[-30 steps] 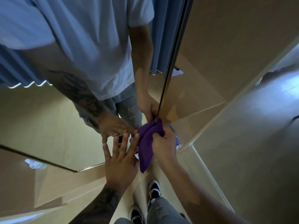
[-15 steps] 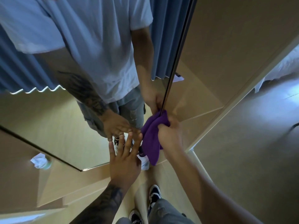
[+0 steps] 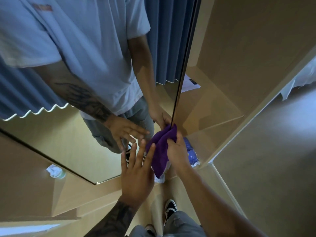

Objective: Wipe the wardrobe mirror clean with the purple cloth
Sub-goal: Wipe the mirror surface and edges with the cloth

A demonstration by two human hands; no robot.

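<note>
The wardrobe mirror (image 3: 56, 142) fills the left and middle of the head view and reflects my body, arms and a blue curtain. My right hand (image 3: 177, 153) is shut on the purple cloth (image 3: 160, 151) and presses its top against the mirror's dark right edge (image 3: 181, 79). The cloth hangs down below my fist. My left hand (image 3: 136, 173) lies flat with fingers spread, fingertips touching the glass just left of the cloth.
Beige wardrobe panels (image 3: 248, 57) rise to the right of the mirror. A blue and white plastic packet (image 3: 191, 154) lies at the wardrobe base behind my right hand. My shoes (image 3: 170, 209) stand on the pale wooden floor below. A white crumpled object (image 3: 54, 171) shows at lower left.
My right hand has slid the cloth upward along the mirror's right edge. My left hand moved up with it, staying spread on the glass.
</note>
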